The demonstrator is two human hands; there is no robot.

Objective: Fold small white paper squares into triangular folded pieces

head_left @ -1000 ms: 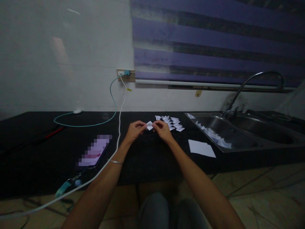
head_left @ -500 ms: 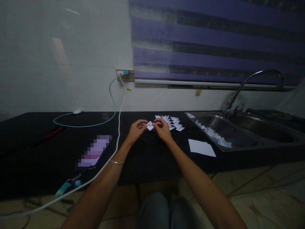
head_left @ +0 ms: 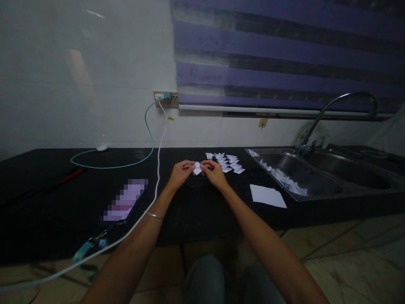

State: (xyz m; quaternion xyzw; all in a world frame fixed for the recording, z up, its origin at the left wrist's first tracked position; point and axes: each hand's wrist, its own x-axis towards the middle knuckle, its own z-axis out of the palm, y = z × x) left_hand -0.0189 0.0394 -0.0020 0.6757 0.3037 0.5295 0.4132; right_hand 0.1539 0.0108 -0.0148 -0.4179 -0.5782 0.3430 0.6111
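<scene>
A small diamond-shaped piece of folded white paper (head_left: pixel 197 169) is held just above the black countertop. My left hand (head_left: pixel 181 173) pinches its left corner between thumb and fingers. On the opposite corner, my right hand (head_left: pixel 214 172) grips it the same way. Several folded paper pieces (head_left: pixel 232 161) lie in a cluster right behind and beside my right hand, partly hidden by it. To the right rests a stack of flat white paper (head_left: pixel 268 196).
More folded papers (head_left: pixel 286 180) line the left side of the metal sink (head_left: pixel 325 179), below a curved faucet (head_left: pixel 319 116). A phone with a blurred screen (head_left: pixel 126 200) lies at left. A white cable (head_left: pixel 157 177) crosses over my left forearm from the wall socket (head_left: pixel 171 101).
Both hands have shifted very slightly left with the folded paper. The paper's tilt looks a little different, and a fold line across it shows more plainly.
</scene>
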